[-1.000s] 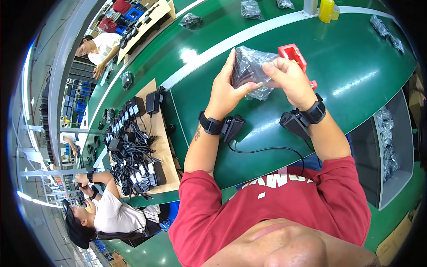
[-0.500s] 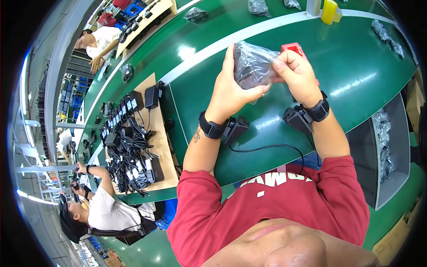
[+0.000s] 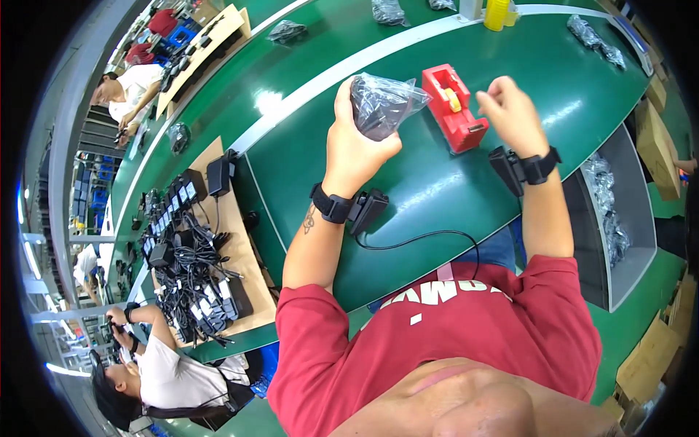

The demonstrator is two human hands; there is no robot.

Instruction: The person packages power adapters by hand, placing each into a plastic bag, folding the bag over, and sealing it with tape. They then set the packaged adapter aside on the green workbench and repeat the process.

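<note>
- Above the green table [image 3: 408, 189], the left hand [image 3: 357, 142] is raised with the forearm upright, and a clear plastic bag [image 3: 382, 102] holding a dark item is clasped in its fingers.
- The bag is seated in the palm, its top jutting toward the red tape dispenser [image 3: 455, 108].
- The right hand [image 3: 510, 113] is held apart beside the dispenser, fingers loosely curled, nothing gripped.

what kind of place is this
Likely a factory packing line: a long green workbench with a red tape dispenser, a heap of black power adapters, and the left hand holding a bagged adapter.
</note>
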